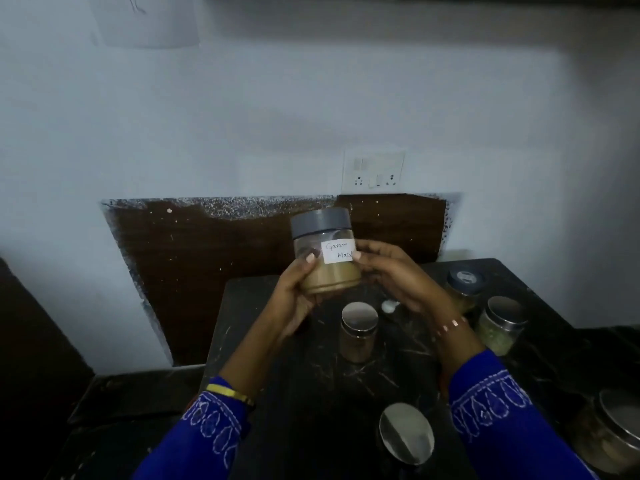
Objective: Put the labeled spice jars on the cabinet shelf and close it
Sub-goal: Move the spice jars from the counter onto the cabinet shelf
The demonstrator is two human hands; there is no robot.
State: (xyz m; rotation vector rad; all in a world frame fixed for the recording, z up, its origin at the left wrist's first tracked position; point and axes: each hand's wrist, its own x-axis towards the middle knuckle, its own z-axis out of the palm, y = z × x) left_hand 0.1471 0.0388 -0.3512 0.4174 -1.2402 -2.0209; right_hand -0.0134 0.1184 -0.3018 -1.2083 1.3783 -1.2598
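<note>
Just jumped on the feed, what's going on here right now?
A person holds a grey-lidded jar labeled "Garam Masala" up with both hands, left hand and right hand, above the dark counter. Several other jars, such as a steel-lidded jar, stand on the counter. No cabinet shows in view.

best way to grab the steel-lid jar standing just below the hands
Probably wrap the fingers around the glass body of the steel-lid jar below the lid, coming from the right side. It stands upright with bare black counter around it; the flat, smooth lid offers little to pinch.
</note>
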